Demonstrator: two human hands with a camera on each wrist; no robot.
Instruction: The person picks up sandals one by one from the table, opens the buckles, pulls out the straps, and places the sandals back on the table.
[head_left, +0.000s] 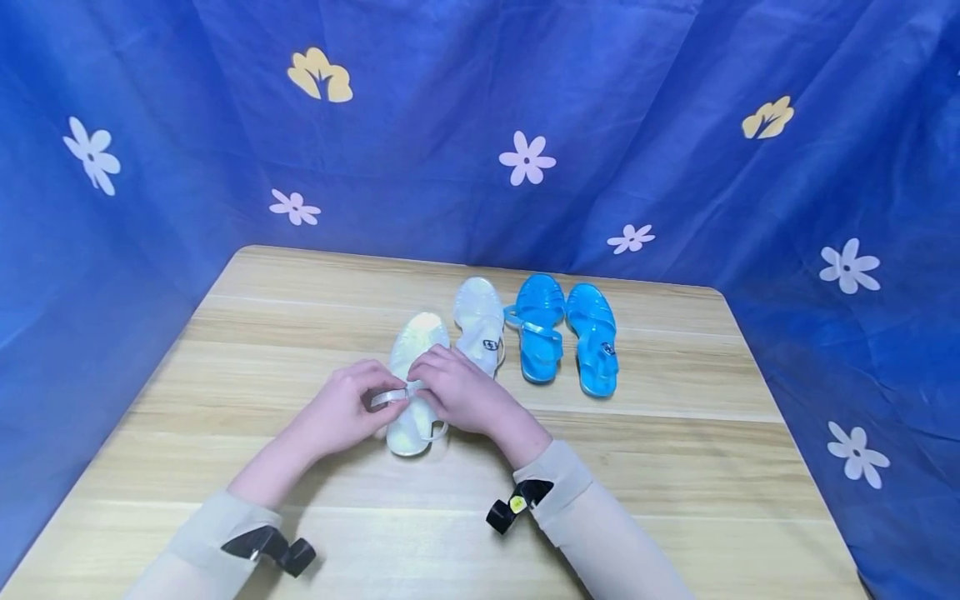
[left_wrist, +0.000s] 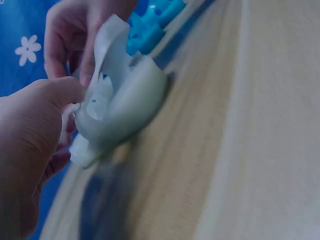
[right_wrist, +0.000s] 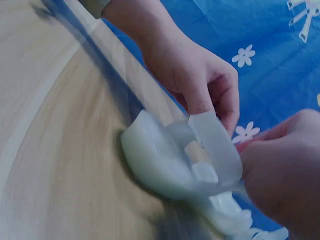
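A white jelly sandal point(head_left: 408, 437) lies on the table between my two hands, toe end away from me. My left hand point(head_left: 352, 404) pinches its clear strap point(head_left: 388, 397) between thumb and fingers. From the other side my right hand point(head_left: 461, 390) grips the same strap close to the left fingertips. The fingers hide where the strap's parts meet. Both wrist views show the pale sandal heel point(left_wrist: 137, 100) blurred, with the strap point(right_wrist: 217, 147) raised above it.
A second white sandal point(head_left: 478, 304) lies just right of the first. Beyond it are two blue sandals, one point(head_left: 540, 287) with its strap sticking out leftward and the other point(head_left: 588, 304) at its right. A blue flowered curtain point(head_left: 420, 150) hangs behind the wooden table point(head_left: 675, 467).
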